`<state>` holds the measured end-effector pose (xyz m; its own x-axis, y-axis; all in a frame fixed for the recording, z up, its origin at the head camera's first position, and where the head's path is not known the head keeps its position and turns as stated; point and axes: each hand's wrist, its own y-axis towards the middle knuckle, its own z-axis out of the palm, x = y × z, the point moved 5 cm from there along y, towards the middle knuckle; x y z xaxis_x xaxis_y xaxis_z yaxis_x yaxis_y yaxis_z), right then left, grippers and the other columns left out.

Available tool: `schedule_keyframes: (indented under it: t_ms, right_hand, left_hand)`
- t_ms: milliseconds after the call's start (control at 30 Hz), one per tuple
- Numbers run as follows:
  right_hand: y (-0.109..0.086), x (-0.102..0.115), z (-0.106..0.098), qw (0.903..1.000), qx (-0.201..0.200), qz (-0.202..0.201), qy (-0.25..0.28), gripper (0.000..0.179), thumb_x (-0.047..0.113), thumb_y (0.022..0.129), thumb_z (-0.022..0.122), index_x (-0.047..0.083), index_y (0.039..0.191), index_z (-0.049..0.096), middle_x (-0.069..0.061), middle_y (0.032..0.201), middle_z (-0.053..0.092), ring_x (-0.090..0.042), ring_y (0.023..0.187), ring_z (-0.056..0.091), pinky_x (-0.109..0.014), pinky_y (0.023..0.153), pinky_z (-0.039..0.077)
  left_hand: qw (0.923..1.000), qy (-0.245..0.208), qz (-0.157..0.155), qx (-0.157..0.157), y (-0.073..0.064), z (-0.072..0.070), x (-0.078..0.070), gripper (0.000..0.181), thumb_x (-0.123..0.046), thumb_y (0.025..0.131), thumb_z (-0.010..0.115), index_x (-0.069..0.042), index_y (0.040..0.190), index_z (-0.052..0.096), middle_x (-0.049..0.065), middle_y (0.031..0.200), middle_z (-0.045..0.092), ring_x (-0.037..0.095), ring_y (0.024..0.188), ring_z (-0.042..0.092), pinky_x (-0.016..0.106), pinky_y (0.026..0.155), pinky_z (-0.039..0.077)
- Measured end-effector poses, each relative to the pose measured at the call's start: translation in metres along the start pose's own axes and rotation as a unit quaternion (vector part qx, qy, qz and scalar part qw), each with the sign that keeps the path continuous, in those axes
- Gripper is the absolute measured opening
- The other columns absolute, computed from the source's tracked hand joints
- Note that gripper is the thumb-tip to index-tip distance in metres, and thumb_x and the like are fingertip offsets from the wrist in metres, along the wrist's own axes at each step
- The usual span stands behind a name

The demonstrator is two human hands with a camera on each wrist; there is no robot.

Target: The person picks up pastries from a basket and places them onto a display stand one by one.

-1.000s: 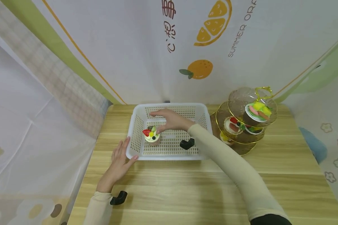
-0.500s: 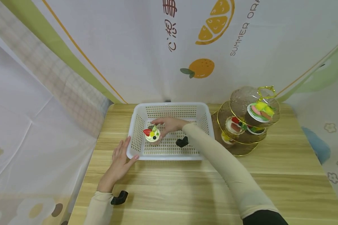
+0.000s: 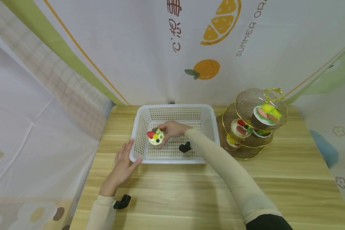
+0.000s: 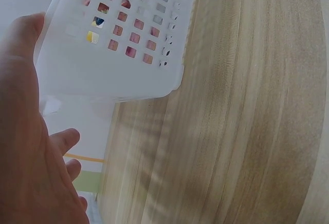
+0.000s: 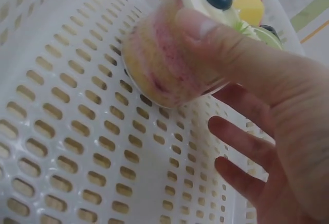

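Observation:
A fruit-topped cream cupcake (image 3: pixel 156 138) stands in the left part of a white plastic basket (image 3: pixel 172 161). My right hand (image 3: pixel 173 128) pinches it from the right; in the right wrist view the thumb (image 5: pixel 205 31) lies along its pink-and-yellow layered side, below a blueberry and the white cream. The other fingers of that hand spread out below it. At the basket's front left corner, my left hand (image 3: pixel 122 166) rests on the rim with thumb and fingers extended. The left wrist view shows that hand (image 4: pixel 31 121) against the basket wall, with the cupcake's colours showing through the holes.
To the basket's right stands a tiered cake stand (image 3: pixel 248 145) with gold rims and a gold handle. Several cakes sit on its tiers, a dark-cupped cupcake (image 3: pixel 265 115) on the top one. A printed curtain (image 3: pixel 132 64) hangs right behind the wooden table (image 3: pixel 175 195).
My right hand has come down and left onto the cupcake, its fingers closing on it. My left hand has stayed at the basket corner. The head view has shifted slightly.

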<state>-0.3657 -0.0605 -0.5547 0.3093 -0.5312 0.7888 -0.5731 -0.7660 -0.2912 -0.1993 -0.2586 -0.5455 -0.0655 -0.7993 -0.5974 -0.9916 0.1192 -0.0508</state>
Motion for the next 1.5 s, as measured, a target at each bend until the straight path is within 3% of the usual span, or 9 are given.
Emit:
schedule_keyframes:
  t_ms: [167, 267, 567, 733, 900, 1067, 1233, 1367, 1500]
  right_hand:
    - [-0.002, 0.003, -0.004, 0.9988, -0.026, 0.018, -0.037, 0.077, 0.034, 0.065, 0.085, 0.027, 0.135, 0.052, 0.001, 0.129, 0.063, -0.018, 0.119, 0.058, -0.041, 0.107, 0.042]
    - [-0.006, 0.012, -0.015, 0.9969, -0.056, 0.004, -0.055, 0.079, 0.041, 0.064, 0.084, 0.027, 0.135, 0.052, 0.001, 0.126, 0.064, -0.017, 0.116, 0.059, -0.042, 0.105, 0.044]
    - [-0.042, 0.055, -0.052, 0.9818, -0.187, -0.035, -0.006, 0.079, 0.048, 0.061, 0.084, 0.026, 0.132, 0.056, 0.007, 0.116, 0.067, -0.009, 0.105, 0.058, -0.038, 0.099, 0.046]
    - [-0.085, 0.068, -0.054, 0.9677, -0.251, -0.011, 0.015, 0.081, 0.051, 0.062, 0.083, 0.027, 0.133, 0.054, 0.007, 0.118, 0.065, -0.010, 0.104, 0.057, -0.035, 0.096, 0.047]
    - [-0.136, 0.060, -0.046, 0.9493, -0.314, 0.011, -0.004, 0.087, 0.056, 0.062, 0.081, 0.022, 0.136, 0.051, 0.003, 0.122, 0.062, -0.013, 0.107, 0.056, -0.034, 0.093, 0.048]
    - [-0.189, 0.042, -0.035, 0.9289, -0.369, 0.016, -0.031, 0.084, 0.050, 0.061, 0.084, 0.021, 0.135, 0.053, -0.001, 0.125, 0.062, -0.016, 0.102, 0.057, -0.034, 0.083, 0.050]
    - [-0.243, 0.015, -0.023, 0.9102, -0.412, 0.036, -0.030, 0.079, 0.038, 0.061, 0.087, 0.021, 0.132, 0.056, 0.000, 0.108, 0.064, -0.017, 0.087, 0.055, -0.031, 0.073, 0.049]
    - [-0.281, -0.007, -0.012, 0.8947, -0.442, 0.062, -0.016, 0.076, 0.031, 0.061, 0.088, 0.018, 0.130, 0.059, 0.001, 0.098, 0.063, -0.006, 0.083, 0.055, -0.022, 0.072, 0.052]
    - [-0.315, -0.030, 0.000, 0.8772, -0.469, 0.101, -0.024, 0.076, 0.029, 0.061, 0.088, 0.016, 0.130, 0.059, 0.009, 0.099, 0.061, 0.005, 0.085, 0.050, -0.012, 0.073, 0.045]
  left_hand:
    - [1.0000, 0.000, 0.003, 0.000, 0.000, 0.000, 0.001, 0.086, -0.044, 0.091, 0.055, -0.029, 0.153, -0.002, 0.015, 0.159, 0.013, 0.044, 0.145, 0.003, 0.068, 0.111, 0.003]
    - [1.0000, -0.002, 0.003, -0.001, 0.000, 0.000, 0.001, 0.085, -0.044, 0.091, 0.055, -0.029, 0.152, -0.003, 0.016, 0.159, 0.014, 0.044, 0.145, 0.002, 0.067, 0.111, 0.002]
    - [0.9999, -0.011, 0.002, 0.003, -0.001, 0.000, 0.003, 0.085, -0.044, 0.092, 0.054, -0.030, 0.152, -0.003, 0.019, 0.158, 0.014, 0.044, 0.146, 0.000, 0.067, 0.111, 0.000]
    - [0.9999, -0.007, 0.010, 0.009, -0.001, 0.001, 0.001, 0.085, -0.043, 0.092, 0.054, -0.029, 0.152, -0.005, 0.015, 0.160, 0.012, 0.043, 0.146, 0.000, 0.066, 0.112, 0.001]
    - [0.9999, 0.000, 0.013, 0.006, 0.000, 0.000, 0.001, 0.086, -0.044, 0.092, 0.054, -0.028, 0.152, -0.005, 0.014, 0.160, 0.010, 0.042, 0.146, 0.001, 0.065, 0.113, 0.001]
    - [0.9999, 0.004, 0.014, 0.006, 0.000, -0.001, 0.002, 0.085, -0.045, 0.092, 0.054, -0.028, 0.152, -0.005, 0.016, 0.160, 0.011, 0.042, 0.146, 0.001, 0.066, 0.112, 0.002]
    - [0.9999, -0.003, 0.013, 0.007, 0.000, 0.000, 0.002, 0.085, -0.045, 0.092, 0.054, -0.028, 0.152, -0.004, 0.018, 0.159, 0.011, 0.043, 0.146, 0.001, 0.065, 0.113, 0.002]
    - [0.9999, -0.007, 0.008, 0.005, -0.001, -0.001, 0.003, 0.085, -0.046, 0.092, 0.054, -0.031, 0.152, -0.003, 0.016, 0.159, 0.012, 0.042, 0.146, 0.001, 0.065, 0.113, 0.001]
    - [0.9999, -0.007, 0.007, 0.005, -0.001, -0.001, 0.003, 0.085, -0.046, 0.092, 0.054, -0.032, 0.152, -0.003, 0.013, 0.160, 0.012, 0.041, 0.147, 0.000, 0.066, 0.112, 0.001]
